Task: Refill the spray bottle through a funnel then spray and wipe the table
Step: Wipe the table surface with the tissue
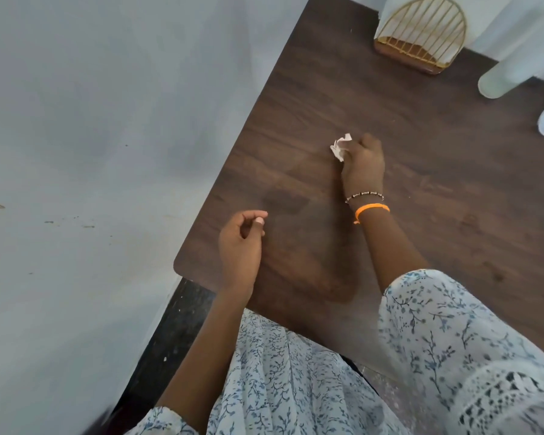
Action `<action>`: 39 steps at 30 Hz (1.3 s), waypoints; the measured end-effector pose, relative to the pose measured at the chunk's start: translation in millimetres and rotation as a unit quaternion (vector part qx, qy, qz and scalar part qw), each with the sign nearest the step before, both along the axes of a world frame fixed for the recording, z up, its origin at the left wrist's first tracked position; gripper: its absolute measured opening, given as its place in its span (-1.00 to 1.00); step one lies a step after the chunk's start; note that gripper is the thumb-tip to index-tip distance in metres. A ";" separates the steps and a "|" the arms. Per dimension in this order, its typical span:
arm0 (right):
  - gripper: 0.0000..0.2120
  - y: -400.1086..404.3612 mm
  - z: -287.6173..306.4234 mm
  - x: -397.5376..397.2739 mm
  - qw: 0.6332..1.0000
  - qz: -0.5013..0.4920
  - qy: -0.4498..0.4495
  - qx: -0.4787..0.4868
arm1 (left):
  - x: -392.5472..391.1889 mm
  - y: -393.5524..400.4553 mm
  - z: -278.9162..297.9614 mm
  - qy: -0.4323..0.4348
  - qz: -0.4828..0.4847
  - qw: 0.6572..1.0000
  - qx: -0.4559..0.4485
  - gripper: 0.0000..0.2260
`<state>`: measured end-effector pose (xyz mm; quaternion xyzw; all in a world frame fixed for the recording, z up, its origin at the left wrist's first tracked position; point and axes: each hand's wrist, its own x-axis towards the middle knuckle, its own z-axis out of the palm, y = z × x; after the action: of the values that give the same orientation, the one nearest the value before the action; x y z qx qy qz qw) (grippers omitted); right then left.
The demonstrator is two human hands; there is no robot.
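The right hand (363, 161) is closed around a crumpled white tissue (340, 147) and presses it on the dark wooden tabletop (437, 189), near the middle of the surface. Part of the tissue sticks out at the left side of the fingers. On the right wrist there is a beaded bracelet (364, 195) and an orange band (372, 209). The left hand (241, 243) hovers above the near left corner of the tabletop; its fingers are loosely curled and it holds nothing. A gold wire holder (421, 34) stands at the far edge. At the far right a translucent white bottle (503, 77) is only partly visible. The sleeves (453, 334) have a blue floral print.
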<state>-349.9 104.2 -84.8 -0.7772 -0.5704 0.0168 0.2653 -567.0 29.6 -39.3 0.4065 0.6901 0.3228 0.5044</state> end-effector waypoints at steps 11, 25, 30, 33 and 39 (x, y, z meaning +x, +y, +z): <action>-0.82 -12.6 -7.7 -74.1 0.939 0.336 -0.068 0.040 | -9.5 2.6 1.6 -0.009 0.033 0.999 0.027 -0.79; -0.74 -97.1 -4.0 -62.9 0.945 0.324 -0.044 -0.009 | -4.1 -2.5 1.0 -0.006 -0.009 1.000 0.020 -0.84; -0.76 -55.4 -2.3 23.7 0.999 -0.037 -0.039 -0.007 | -5.0 -12.7 -6.7 0.008 -0.022 1.000 0.005 -0.82; -0.73 -79.6 -4.7 -29.1 0.999 -0.032 -0.002 -0.006 | -6.0 -19.3 -7.5 0.013 -0.013 1.000 0.005 -0.83; -0.64 -160.7 -2.0 -96.0 0.954 0.297 0.002 -0.038 | -13.6 -15.4 -5.7 0.026 -0.018 0.999 0.026 -0.79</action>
<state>-445.9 -56.5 -86.8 -0.5824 -0.7737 0.1179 0.2196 -580.7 14.2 -45.0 0.4403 0.6868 0.3207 0.4813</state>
